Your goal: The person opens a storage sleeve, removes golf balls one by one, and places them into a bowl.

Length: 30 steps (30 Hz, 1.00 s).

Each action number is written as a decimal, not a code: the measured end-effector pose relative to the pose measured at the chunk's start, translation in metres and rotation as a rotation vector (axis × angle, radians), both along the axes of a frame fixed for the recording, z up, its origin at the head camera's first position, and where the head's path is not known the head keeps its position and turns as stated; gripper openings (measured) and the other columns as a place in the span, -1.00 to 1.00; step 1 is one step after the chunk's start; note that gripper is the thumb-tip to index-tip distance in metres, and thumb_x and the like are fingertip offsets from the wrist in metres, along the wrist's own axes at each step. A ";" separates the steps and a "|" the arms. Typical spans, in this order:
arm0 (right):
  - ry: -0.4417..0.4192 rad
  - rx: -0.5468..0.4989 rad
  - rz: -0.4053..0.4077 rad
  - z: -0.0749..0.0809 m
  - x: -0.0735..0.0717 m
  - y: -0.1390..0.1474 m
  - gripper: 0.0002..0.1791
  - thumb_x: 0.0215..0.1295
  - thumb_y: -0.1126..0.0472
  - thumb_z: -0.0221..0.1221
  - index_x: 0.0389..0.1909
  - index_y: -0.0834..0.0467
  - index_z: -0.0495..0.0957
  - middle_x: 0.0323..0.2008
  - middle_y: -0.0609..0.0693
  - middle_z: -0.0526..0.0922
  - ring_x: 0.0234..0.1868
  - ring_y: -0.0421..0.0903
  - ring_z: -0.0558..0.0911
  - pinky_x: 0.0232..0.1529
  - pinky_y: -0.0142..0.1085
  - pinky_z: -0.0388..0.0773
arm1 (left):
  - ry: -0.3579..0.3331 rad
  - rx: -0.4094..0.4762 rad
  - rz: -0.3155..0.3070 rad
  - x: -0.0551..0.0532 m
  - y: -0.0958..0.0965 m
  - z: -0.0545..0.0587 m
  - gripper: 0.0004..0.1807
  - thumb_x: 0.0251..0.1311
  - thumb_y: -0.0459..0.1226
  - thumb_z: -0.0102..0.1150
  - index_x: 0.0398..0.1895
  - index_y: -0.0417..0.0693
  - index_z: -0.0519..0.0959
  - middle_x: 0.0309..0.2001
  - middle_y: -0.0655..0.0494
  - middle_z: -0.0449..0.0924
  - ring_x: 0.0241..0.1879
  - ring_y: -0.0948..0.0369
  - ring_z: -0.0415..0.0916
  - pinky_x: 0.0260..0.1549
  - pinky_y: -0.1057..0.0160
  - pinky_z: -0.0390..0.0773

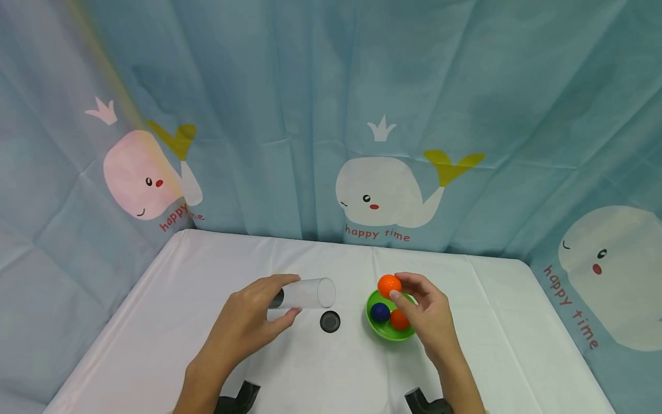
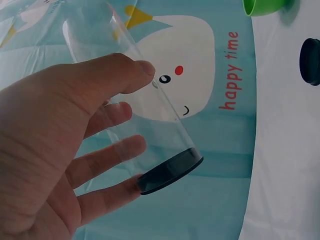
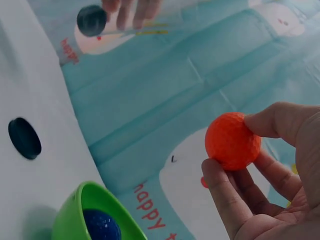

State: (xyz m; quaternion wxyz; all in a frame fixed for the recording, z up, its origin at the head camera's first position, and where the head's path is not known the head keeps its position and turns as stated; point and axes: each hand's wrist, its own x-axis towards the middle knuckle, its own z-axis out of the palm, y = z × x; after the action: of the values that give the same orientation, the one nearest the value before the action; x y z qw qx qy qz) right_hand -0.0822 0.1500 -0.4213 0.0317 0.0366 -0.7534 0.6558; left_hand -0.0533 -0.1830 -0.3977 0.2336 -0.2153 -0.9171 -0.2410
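Note:
My left hand point(image 1: 251, 319) grips a clear plastic tube point(image 1: 306, 294) from the side, thumb on one side and fingers on the other, as the left wrist view shows. The tube has a black cap point(image 2: 171, 171) on one end; its other end points right and is uncovered. Between thumb and fingertips my right hand point(image 1: 425, 305) pinches an orange golf ball point(image 3: 232, 141), raised over the green bowl point(image 1: 389, 334). Inside that bowl lie a dark blue ball point(image 1: 380, 312) and another orange ball point(image 1: 399, 319).
A loose black cap point(image 1: 330, 321) lies on the white tablecloth point(image 1: 331, 374) between the tube and the bowl. Behind the table hangs a blue curtain point(image 1: 289, 115) printed with whales. Black wrist mounts point(image 1: 239, 398) show at the bottom of the head view.

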 end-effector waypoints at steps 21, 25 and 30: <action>0.098 0.252 -0.053 -0.014 -0.005 0.019 -0.58 0.37 0.21 0.43 0.20 0.19 0.61 0.16 0.10 0.69 0.05 -0.35 0.71 0.02 -0.59 0.66 | -0.140 0.056 -0.012 -0.003 -0.001 -0.004 -0.39 0.11 -0.15 0.60 0.25 0.13 0.57 0.11 0.26 0.73 -0.07 0.34 0.72 -0.10 0.22 0.77; 0.145 0.282 -0.045 -0.017 -0.008 0.019 -0.60 0.35 0.24 0.44 0.16 0.20 0.63 0.14 0.08 0.70 0.11 -0.24 0.68 0.03 -0.58 0.66 | -0.216 0.140 -0.064 -0.007 0.000 -0.008 -0.39 0.13 -0.18 0.60 0.25 0.08 0.56 0.12 0.24 0.75 0.05 0.31 0.74 -0.02 0.28 0.77; 0.151 0.330 -0.048 -0.023 -0.006 0.019 -0.63 0.32 0.27 0.45 0.13 0.16 0.67 0.11 0.05 0.70 0.11 -0.07 0.71 0.03 -0.45 0.72 | -0.272 0.192 -0.081 -0.007 0.000 -0.012 -0.37 0.12 -0.20 0.61 0.26 0.07 0.56 0.14 0.23 0.75 0.12 0.27 0.73 0.00 0.26 0.78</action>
State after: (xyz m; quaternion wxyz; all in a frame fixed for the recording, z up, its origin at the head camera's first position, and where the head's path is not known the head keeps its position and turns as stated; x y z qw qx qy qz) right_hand -0.0884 0.1689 -0.4443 0.0974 0.0725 -0.8470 0.5176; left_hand -0.0602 -0.1826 -0.4095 0.1170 -0.1940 -0.9037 -0.3633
